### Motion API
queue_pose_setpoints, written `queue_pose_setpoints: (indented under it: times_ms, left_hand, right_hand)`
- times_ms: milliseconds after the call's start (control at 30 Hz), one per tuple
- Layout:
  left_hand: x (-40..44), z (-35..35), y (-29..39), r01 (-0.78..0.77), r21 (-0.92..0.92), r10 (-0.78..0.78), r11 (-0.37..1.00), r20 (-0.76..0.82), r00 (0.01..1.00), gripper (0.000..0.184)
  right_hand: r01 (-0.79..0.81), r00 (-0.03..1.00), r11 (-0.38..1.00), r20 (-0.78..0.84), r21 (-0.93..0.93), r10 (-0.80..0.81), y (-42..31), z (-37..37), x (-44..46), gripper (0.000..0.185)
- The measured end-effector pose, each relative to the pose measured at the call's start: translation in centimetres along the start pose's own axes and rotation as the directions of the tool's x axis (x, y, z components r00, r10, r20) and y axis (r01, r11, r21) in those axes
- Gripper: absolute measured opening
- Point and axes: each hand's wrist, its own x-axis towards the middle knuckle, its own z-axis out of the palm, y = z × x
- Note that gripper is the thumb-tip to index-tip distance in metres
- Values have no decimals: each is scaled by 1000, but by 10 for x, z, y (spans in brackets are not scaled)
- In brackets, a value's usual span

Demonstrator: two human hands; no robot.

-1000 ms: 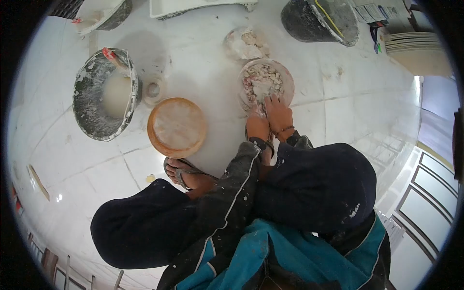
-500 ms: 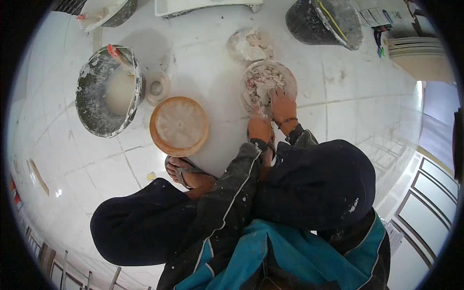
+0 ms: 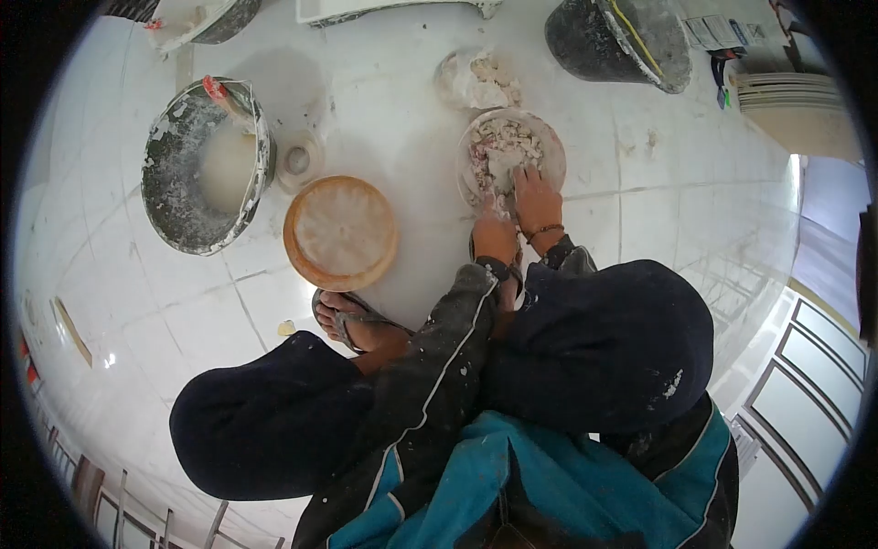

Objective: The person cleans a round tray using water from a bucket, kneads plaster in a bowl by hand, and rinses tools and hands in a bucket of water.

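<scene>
White lumps [image 3: 503, 135] lie in the bowl [image 3: 556, 157], which stands on the floor [image 3: 412, 119] close to the body, probably for easy reach. The right hand [image 3: 539, 205] has its fingers open at the lumps; the left hand [image 3: 495, 240] is at the near edge, its grip I cannot tell.

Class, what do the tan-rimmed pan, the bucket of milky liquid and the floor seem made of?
Pan: perhaps matt wood, from its tan rim; plastic is possible. Bucket: probably plastic, its thin dark wall crusted white. Floor: likely glossy tile, from straight joints and glare.
</scene>
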Motion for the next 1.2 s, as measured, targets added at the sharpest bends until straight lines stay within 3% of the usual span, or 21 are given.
queue_pose_setpoints:
  times_ms: [67, 167, 200, 267, 400, 533, 600, 633, 733, 767, 833, 900, 933, 967, 1033, 1133, 1200]
  left_hand:
    - [-1, 0, 1, 6, -1, -6, 1000, 0, 1000, 46]
    - [-1, 9, -11, -63, 7, 63, 998, -63, 996, 47]
    - [0, 12, -12, -133, 19, 135, 991, -121, 984, 48]
    - [1, 15, -15, -107, 15, 108, 994, -86, 990, 49]
    - [0, 7, -12, -39, -17, 39, 999, -7, 999, 47]
    - [0, -1, -9, -46, -65, 46, 997, 1, 999, 44]
    - [6, -2, -10, -69, -48, 69, 996, 9, 998, 43]
    - [6, -4, -11, -91, 5, 91, 996, 50, 995, 42]
    - [11, -5, -14, -237, 239, 169, 942, 271, 947, 39]
    - [11, -2, -20, -146, 1, 142, 989, 216, 966, 38]
    - [15, 6, -32, -59, -239, 100, 969, 163, 982, 36]
    - [17, 12, -34, -76, -305, 86, 949, 18, 996, 33]
    - [20, 10, -41, -74, -305, 84, 949, 19, 996, 33]
    - [23, 7, -49, -109, -149, 136, 983, 182, 974, 34]
    - [23, 17, -62, -171, -3, 161, 985, 341, 926, 35]
    - [24, 13, -47, -111, -104, 132, 988, 225, 965, 39]
    - [13, 4, -26, 35, -349, 8, 936, 123, 992, 44]
  right_hand:
    - [65, 991, 997, -111, -38, -69, 3, 3, 6, 34]
    - [43, 999, 997, -1, -65, -43, -2, 3, -3, 38]
    - [43, 999, 997, 0, -66, -43, 1, 1, 2, 38]
    - [12, 999, 988, -42, -152, -19, 10, -3, 16, 38]
    - [11, 1000, 995, 6, 98, -11, -2, -3, -15, 37]
    - [121, 988, 985, -114, 121, -107, 0, -1, -11, 36]
    - [87, 996, 989, -30, 120, -84, -9, -18, -10, 36]
    - [55, 997, 992, 46, 117, -60, -12, -24, -10, 36]
    - [53, 999, 998, 1, 36, -53, -3, -13, 1, 35]
    - [51, 999, 998, 0, 32, -51, -2, -13, -3, 35]
    - [110, 993, 992, 42, 64, -113, -6, -14, -13, 35]
    - [115, 992, 990, 40, 79, -118, -10, -20, -16, 35]
    - [110, 993, 990, 40, 93, -114, -11, -22, -18, 35]
    - [101, 993, 991, 44, 89, -106, -11, -18, -20, 35]
    - [119, 990, 988, -90, 96, -111, -9, -10, -21, 35]
    - [80, 997, 993, -8, 91, -80, -12, -13, -20, 38]
    - [41, 999, 998, 9, 49, -42, -8, -12, -3, 38]
